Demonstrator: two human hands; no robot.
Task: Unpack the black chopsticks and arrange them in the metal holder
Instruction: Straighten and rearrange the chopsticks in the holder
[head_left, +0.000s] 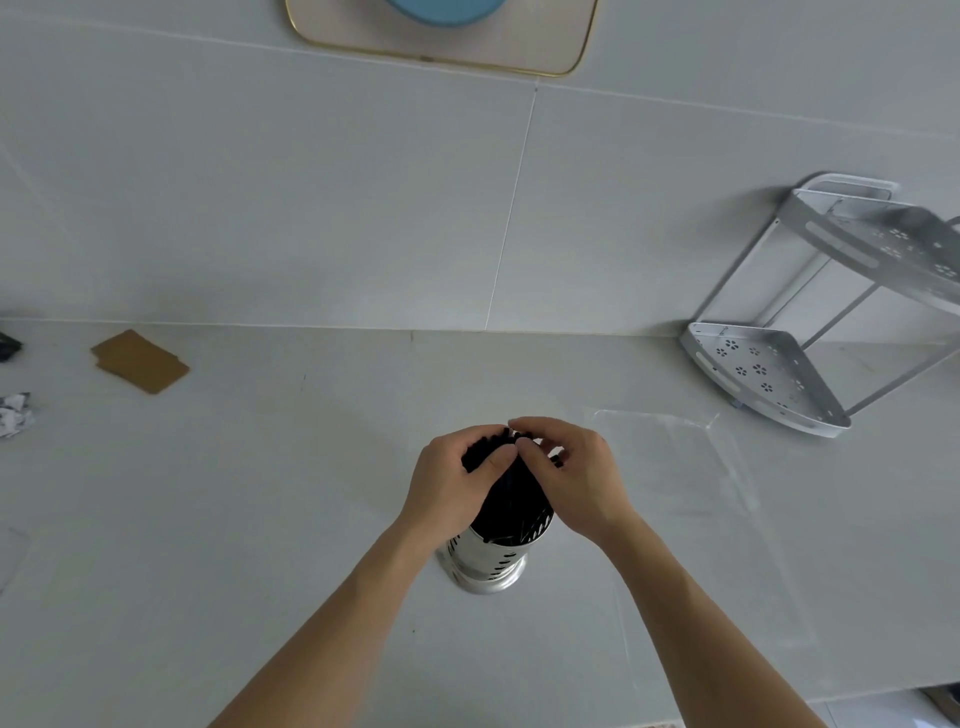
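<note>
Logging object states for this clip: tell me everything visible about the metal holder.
The metal holder is a shiny, silver-looking cylinder with rows of small slots in its wall and a wider round base. It stands upright on the pale counter, near the front edge, between the person's forearms. A dense bundle of black chopsticks fills it and sticks out above its rim. The left hand and right hand grip the chopstick tops; whether either hand touches the holder itself cannot be told.

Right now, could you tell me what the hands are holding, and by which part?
Both the left hand and right hand grip the bundle of black chopsticks at its top ends; it stands in the perforated metal holder.
</note>
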